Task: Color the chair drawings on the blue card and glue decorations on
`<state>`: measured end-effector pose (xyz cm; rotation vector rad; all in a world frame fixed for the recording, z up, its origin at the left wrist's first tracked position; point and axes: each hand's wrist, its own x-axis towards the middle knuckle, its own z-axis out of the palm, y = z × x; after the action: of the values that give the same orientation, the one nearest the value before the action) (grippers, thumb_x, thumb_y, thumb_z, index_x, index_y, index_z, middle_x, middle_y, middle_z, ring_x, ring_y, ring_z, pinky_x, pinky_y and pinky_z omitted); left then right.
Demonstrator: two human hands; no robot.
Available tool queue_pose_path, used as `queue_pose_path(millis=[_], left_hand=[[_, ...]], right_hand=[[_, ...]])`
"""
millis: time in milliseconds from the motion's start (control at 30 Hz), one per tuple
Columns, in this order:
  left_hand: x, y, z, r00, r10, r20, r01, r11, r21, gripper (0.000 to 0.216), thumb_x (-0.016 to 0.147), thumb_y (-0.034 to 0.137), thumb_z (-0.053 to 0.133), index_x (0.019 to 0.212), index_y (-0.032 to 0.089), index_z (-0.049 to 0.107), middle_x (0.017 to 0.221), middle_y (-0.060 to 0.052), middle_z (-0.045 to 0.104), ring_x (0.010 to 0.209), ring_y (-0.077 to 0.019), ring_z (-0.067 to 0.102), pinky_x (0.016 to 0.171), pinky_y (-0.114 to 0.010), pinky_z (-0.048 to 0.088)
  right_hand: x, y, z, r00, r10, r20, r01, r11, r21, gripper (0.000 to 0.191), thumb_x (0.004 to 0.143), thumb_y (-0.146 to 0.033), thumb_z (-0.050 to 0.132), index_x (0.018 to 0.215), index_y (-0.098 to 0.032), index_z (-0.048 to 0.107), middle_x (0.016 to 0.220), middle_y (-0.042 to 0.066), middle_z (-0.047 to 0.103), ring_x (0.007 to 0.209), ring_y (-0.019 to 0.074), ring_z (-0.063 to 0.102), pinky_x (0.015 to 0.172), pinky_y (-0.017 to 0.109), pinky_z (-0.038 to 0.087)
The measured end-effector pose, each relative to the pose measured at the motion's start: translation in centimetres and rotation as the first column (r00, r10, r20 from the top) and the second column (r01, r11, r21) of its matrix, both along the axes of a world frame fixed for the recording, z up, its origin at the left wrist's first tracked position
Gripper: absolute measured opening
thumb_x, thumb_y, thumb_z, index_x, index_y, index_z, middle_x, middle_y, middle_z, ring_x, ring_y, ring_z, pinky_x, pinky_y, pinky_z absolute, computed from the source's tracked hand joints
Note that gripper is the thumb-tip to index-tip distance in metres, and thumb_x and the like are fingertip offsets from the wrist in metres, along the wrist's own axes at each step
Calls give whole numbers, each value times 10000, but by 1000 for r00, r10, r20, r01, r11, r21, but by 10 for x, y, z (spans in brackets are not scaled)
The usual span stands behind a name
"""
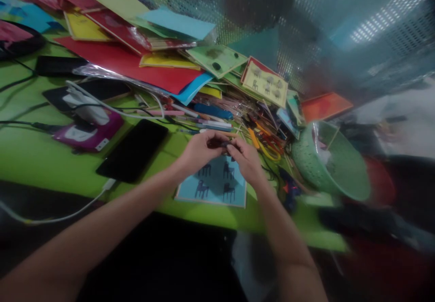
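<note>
My left hand [200, 150] and my right hand [246, 159] meet above a light blue card [214, 186] printed with dark animal shapes, which lies on the green table [41, 157]. Both hands pinch a small dark object [220, 144] between their fingertips; it is too small and blurred to name. A thin stick [217, 132] runs just behind my left fingers.
A black phone [133, 149] on a white cable lies left of my hands, beside a purple device [86, 132]. Stacked coloured cards [142, 62], pens, sticks and orange-handled scissors [263, 143] crowd the back. A tilted green colander [331, 161] sits at the right.
</note>
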<state>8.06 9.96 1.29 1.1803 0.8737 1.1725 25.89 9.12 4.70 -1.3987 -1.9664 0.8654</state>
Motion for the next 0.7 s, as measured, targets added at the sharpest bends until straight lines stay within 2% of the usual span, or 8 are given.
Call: queue_pose_path(millis=[233,367,533,700], left_hand=[[-2,1,1,1000,20,-24,-20,1000,9,236,725,222,795,944,162,734,897,-42,778,826,-166,728,845,-345,606],[-2,0,2,998,52,-35,-51,998,28,215,726,208,781,931,164,730,889,-41,776,807,-160,720,833,-338,606],[2,-4,4,990,96,-106,-82,988,127,176,755,171,722,931,171,729,875,-32,770,791,-151,709,792,-301,603],[2,-5,3,973,141,-184,-102,973,206,178,755,155,704,925,174,749,929,-44,772,818,-158,710,809,-308,600]], right_hand=[[-1,0,-1,998,34,-59,-38,998,-55,171,959,-378,480,886,-235,540,790,-7,562,733,180,522,708,322,401],[-1,1,-2,996,28,-83,-35,997,-73,221,986,-437,464,900,-244,530,784,-12,553,728,177,517,704,320,410],[-1,1,-4,999,27,31,-24,995,-95,384,999,-564,438,782,-250,483,725,-8,527,687,180,495,645,319,353],[-3,0,-4,997,9,77,-2,996,-86,324,974,-477,425,742,-252,456,694,-10,520,665,186,484,632,326,311]])
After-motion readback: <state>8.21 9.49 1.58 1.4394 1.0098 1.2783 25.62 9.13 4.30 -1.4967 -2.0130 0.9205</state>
